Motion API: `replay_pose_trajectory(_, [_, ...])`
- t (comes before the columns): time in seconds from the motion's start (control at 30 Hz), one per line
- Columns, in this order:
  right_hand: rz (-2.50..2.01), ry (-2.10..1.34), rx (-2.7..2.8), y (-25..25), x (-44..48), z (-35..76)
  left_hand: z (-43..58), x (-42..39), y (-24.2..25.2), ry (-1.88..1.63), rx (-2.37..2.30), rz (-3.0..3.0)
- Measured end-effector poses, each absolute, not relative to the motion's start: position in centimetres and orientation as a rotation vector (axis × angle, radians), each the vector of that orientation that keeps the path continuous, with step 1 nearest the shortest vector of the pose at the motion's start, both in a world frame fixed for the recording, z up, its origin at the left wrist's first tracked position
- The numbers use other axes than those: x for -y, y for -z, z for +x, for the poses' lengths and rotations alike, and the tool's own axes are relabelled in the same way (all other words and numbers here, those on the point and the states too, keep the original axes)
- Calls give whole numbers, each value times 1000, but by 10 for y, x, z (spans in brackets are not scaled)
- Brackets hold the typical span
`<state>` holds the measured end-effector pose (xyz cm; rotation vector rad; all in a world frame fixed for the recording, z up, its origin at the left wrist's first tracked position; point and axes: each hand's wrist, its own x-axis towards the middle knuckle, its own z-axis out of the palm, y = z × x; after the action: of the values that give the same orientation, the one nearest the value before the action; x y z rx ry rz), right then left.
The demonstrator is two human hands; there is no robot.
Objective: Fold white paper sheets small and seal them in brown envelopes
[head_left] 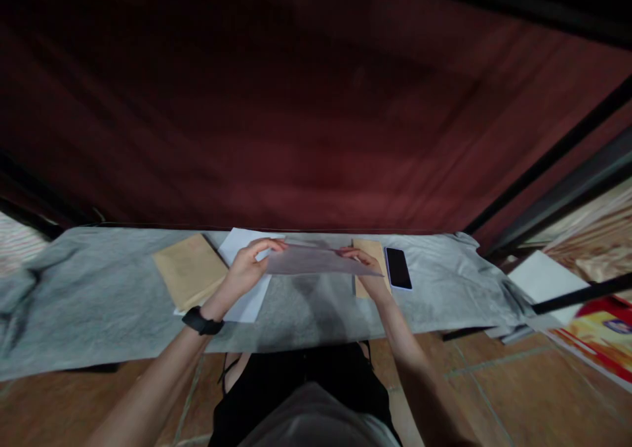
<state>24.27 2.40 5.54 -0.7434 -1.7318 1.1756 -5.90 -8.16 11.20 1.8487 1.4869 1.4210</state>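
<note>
Paper sheet (320, 261) | pinched: left hand (247, 269), right hand (371, 277) | over grey cloth (99, 302)

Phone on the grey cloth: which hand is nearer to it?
Right. The right hand grips one end of the sheet just left of the phone, not touching it. The left hand grips the other end, well further left.

The room is dim, and the dark red backdrop (316, 105) sinks to near black along the top. Soft light from above reaches the grey cloth (99, 302), where the held sheet (316, 261) throws a blurred shadow. The edges bow with wide-angle distortion, and everything looks slightly soft.
</note>
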Motion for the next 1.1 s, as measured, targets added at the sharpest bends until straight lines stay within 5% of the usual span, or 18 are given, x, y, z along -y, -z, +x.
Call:
replay_pose_trajectory(0.3, [-837, -660, 2436, 40, 41, 277, -45, 121, 17, -913, -1685, 2348])
replay_pose_trajectory(0.6, [-755, -502, 2704, 48, 57, 287, -54, 125, 24, -698, -1761, 2253])
replay_pose_trajectory(0.87, [-745, -526, 2745, 48, 54, 285, 40, 81, 31, -510, -1532, 2405])
replay_pose_trajectory(1.1, [-739, -561, 2752, 49, 52, 285, 38, 37, 60, -428, -1819, 2371])
